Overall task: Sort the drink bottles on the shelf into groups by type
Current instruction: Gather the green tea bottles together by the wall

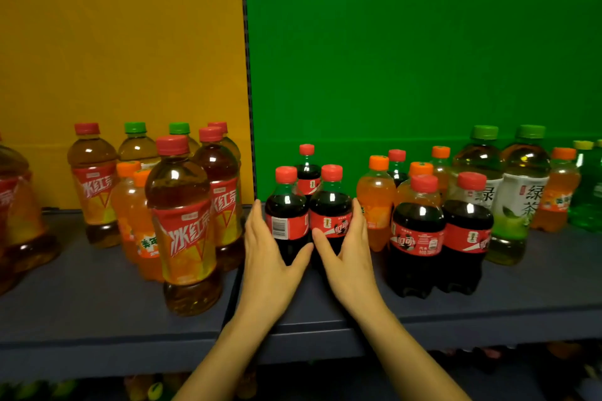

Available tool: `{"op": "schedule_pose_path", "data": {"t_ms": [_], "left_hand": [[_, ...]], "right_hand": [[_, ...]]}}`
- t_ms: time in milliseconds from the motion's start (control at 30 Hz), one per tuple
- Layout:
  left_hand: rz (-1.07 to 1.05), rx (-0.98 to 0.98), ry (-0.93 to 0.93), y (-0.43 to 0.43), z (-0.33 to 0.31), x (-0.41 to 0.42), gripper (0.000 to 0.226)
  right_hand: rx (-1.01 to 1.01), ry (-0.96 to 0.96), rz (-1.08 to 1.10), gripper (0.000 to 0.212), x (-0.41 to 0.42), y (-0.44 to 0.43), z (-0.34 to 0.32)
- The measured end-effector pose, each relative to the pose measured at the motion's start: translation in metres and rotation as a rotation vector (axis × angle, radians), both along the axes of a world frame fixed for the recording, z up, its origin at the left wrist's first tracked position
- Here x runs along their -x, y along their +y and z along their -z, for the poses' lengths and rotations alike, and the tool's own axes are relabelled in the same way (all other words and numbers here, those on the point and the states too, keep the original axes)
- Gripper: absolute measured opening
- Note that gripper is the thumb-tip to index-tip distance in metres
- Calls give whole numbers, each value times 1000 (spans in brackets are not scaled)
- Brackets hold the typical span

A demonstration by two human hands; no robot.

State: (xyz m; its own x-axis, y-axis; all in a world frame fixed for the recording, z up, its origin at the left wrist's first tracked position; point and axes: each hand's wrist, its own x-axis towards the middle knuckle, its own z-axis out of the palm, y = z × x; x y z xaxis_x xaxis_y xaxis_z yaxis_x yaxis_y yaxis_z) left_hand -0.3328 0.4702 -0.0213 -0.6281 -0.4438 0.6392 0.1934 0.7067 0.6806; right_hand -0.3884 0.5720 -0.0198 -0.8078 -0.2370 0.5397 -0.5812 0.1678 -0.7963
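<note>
Two small cola bottles stand side by side at the middle of the shelf [97, 312]. My left hand [267, 257] holds the left cola bottle [286, 205], fingers along its left side and thumb across its front. My right hand [350, 254] holds the right cola bottle [330, 205] in the same way from the right. A third cola bottle [307, 169] stands just behind the pair. Two more cola bottles [418, 238] [467, 231] stand to the right.
Iced red tea bottles [184, 221] mixed with orange soda bottles [143, 231] and green-capped bottles [136, 146] fill the left bay. More orange sodas [376, 198], green tea bottles [518, 198] and a green soda bottle [586, 192] crowd the right. The lower shelf holds more bottles.
</note>
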Motion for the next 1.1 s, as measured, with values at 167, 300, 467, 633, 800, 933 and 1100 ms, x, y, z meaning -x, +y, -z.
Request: {"op": "schedule_pose_path", "data": {"t_ms": [167, 300, 467, 633, 800, 933, 1100], "left_hand": [[-31, 200, 335, 21, -21, -20, 47], [184, 241, 359, 55, -42, -21, 23], [465, 173, 320, 119, -52, -3, 12], [526, 149, 222, 194, -37, 41, 23], [342, 108, 187, 252, -24, 77, 64], [218, 59, 175, 279, -23, 99, 71], [70, 29, 179, 293, -17, 121, 77]], "right_hand": [[-82, 55, -67, 72, -17, 29, -15], [-5, 183, -81, 47, -28, 67, -36], [131, 359, 33, 28, -11, 134, -56], [175, 376, 256, 27, 48, 208, -56], [95, 219, 226, 51, 116, 250, -43], [3, 83, 114, 75, 148, 257, -31], [-44, -8, -43, 75, 163, 251, -20]]}}
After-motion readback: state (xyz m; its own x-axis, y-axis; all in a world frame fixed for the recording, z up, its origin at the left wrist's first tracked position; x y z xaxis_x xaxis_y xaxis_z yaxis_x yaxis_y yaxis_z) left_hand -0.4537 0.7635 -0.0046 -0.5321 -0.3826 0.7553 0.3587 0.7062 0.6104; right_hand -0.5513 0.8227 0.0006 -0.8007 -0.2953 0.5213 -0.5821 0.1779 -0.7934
